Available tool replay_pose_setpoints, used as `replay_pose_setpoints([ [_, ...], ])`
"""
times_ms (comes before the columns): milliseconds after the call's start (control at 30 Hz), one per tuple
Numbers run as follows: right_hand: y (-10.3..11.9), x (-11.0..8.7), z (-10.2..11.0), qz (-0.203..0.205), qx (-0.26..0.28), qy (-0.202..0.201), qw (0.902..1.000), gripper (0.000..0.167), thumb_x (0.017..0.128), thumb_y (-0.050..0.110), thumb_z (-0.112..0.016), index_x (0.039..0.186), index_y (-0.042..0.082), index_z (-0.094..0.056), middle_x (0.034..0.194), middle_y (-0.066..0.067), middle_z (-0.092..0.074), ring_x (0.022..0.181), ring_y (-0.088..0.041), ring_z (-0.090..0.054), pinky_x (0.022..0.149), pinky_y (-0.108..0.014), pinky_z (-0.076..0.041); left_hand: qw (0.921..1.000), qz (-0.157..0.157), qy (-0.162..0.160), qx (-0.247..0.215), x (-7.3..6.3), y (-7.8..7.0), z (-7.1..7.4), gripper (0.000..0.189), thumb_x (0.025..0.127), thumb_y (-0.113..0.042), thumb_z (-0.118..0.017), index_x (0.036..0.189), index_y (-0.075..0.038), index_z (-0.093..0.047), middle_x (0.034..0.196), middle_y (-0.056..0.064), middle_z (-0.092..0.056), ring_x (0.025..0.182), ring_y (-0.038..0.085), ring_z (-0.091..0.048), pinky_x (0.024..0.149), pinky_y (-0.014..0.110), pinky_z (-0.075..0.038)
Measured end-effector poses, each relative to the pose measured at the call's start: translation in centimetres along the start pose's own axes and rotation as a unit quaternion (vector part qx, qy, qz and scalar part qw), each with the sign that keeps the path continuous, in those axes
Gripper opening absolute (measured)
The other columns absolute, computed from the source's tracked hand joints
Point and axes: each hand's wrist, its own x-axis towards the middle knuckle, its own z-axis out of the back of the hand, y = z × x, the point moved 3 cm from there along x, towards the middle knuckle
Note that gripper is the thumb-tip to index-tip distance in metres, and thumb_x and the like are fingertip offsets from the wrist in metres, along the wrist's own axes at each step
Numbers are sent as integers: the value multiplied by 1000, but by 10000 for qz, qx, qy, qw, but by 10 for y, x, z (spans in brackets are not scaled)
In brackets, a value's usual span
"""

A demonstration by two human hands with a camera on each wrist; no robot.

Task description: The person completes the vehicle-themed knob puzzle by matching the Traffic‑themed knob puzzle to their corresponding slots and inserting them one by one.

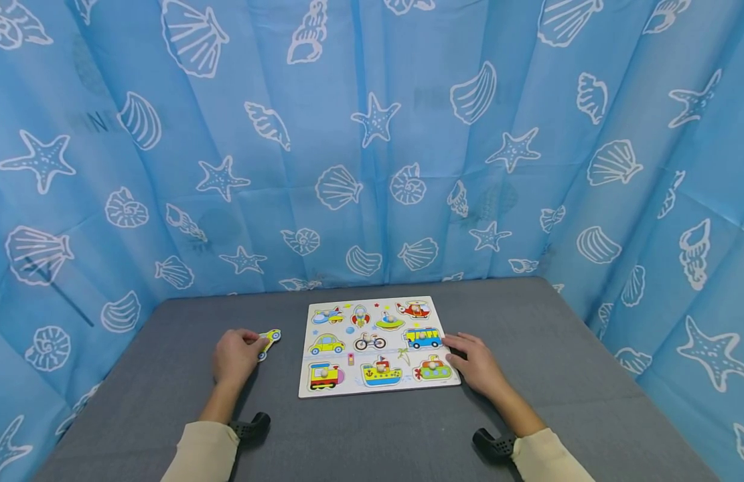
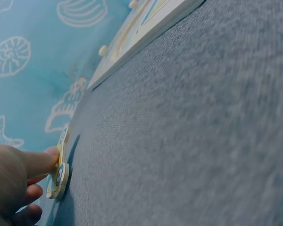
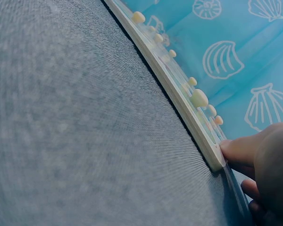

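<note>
My left hand pinches a yellow car puzzle piece with wooden edges, left of the puzzle board. In the left wrist view the piece is tilted close to the grey surface, with the thumb on it and the other fingers loosely bent. At the board's right edge rests my right hand, its fingers fairly straight and touching the rim. The right wrist view has the thumb against the board's corner; the hand hides part of that edge. A printed car shows on the board's left side.
Knobbed vehicle pieces sit in the board, among them a train, a ship, a bus and a helicopter. A grey cloth-covered table lies beneath. Blue shell-patterned curtains hang behind and beside it.
</note>
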Motion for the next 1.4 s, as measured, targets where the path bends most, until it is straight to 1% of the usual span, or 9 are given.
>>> replay_pose_setpoints([
  [300,0,0,1,39,33,-19,10000,37,92,5,-64,128,0,-62,132,-18,-58,132,-42,-38,103,-63,-29,9992,-370,123,20,-2,-13,-6,21,83,-26,-77,90,-7,-73,85,6,-59,76,24,-57,64,41,-43],
  [367,0,0,1,29,42,-11,10000,37,92,6,-64,128,0,-62,133,-18,-57,132,-42,-38,103,-63,-29,9989,-456,85,39,-2,-17,-7,21,83,-26,-78,90,-7,-73,85,6,-59,76,23,-57,65,41,-44],
  [733,0,0,1,-20,79,32,10000,37,92,6,-64,129,1,-62,133,-18,-57,133,-42,-37,103,-63,-29,9957,-898,201,-137,-11,-39,-15,18,83,-23,-78,90,-7,-74,83,3,-58,72,20,-54,64,39,-43],
  [1033,0,0,0,-13,58,-4,10000,36,92,5,-64,128,0,-62,133,-18,-57,132,-42,-38,103,-63,-29,9927,-1140,383,7,-18,-52,-25,18,82,-24,-79,91,-10,-75,80,0,-56,72,18,-52,63,37,-43],
  [1233,1,0,0,-1,65,-18,10000,36,92,5,-64,127,0,-63,132,-18,-58,132,-42,-38,104,-63,-29,9895,-1342,536,68,-23,-60,-33,18,80,-23,-81,90,-10,-76,77,-1,-54,69,16,-48,60,35,-39],
  [1400,0,0,0,-29,61,5,10000,36,92,5,-64,128,0,-63,132,-18,-58,133,-42,-38,104,-63,-29,9880,-1412,619,110,-27,-67,-38,18,79,-24,-82,89,-10,-76,76,-2,-53,69,16,-47,60,33,-38],
])
